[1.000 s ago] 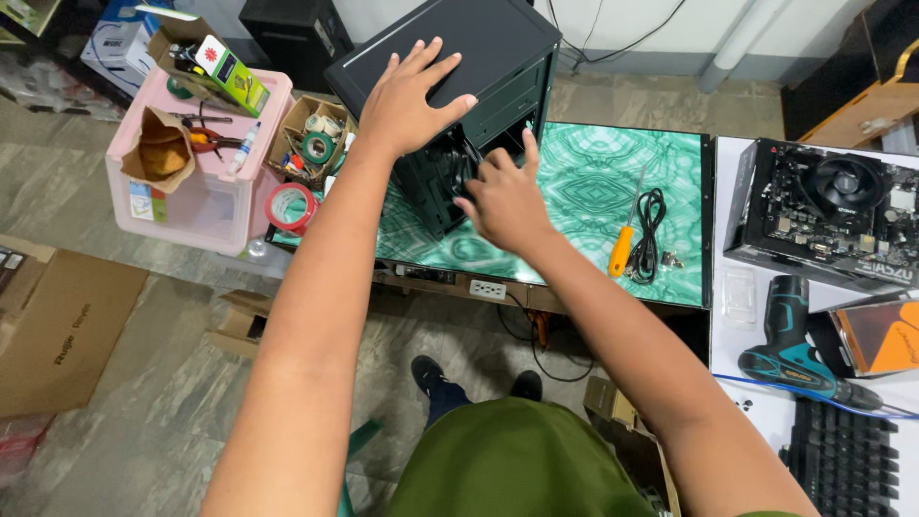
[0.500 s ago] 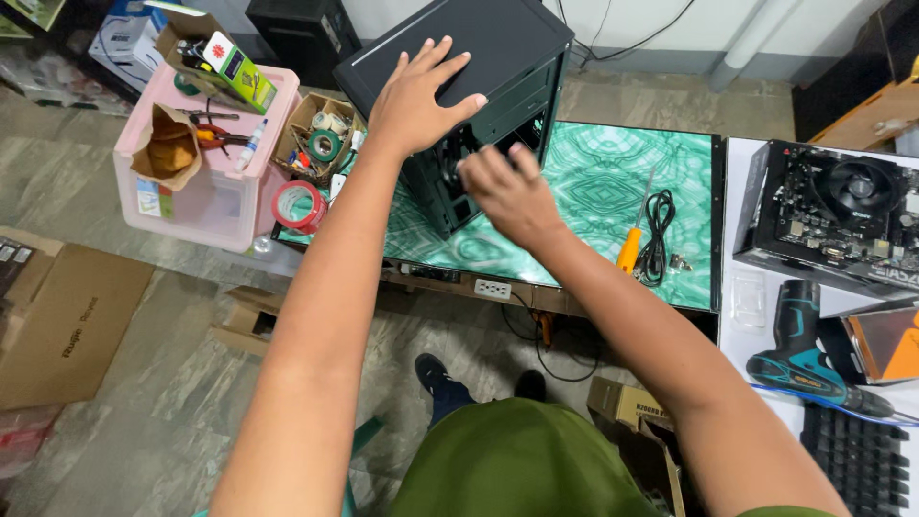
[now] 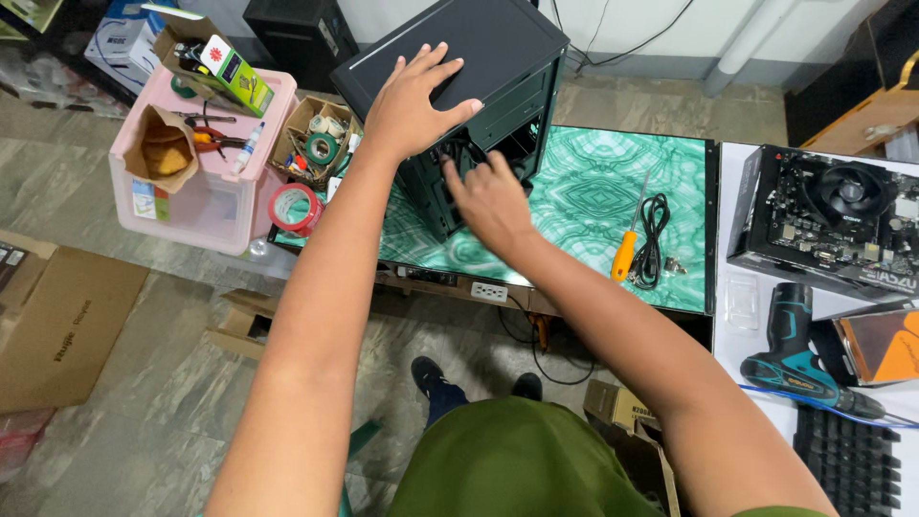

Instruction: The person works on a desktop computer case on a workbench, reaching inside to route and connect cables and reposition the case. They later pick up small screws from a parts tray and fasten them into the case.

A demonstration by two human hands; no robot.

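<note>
While the black computer case (image 3: 479,86) stands on the far left part of the green marbled table (image 3: 593,191), its open side faces the person. The left hand (image 3: 414,96) lies flat on the case's top panel, fingers spread apart and gripping nothing. The right hand (image 3: 490,199) reaches into the open side near the front edge, fingers loosely together; whether it grips anything inside cannot be told. To the right of the case, on the table, lie an orange-handled screwdriver (image 3: 627,244) and, just beside it, a coiled black cable (image 3: 653,239). Left of the table stands a pink plastic bin (image 3: 182,206) with a brown paper bag (image 3: 165,146) and pliers (image 3: 212,140) on top; a roll of red tape (image 3: 295,208) sits between bin and table. At the right, a white surface bears a motherboard (image 3: 828,215) and, nearer, a teal power drill (image 3: 799,349).
</note>
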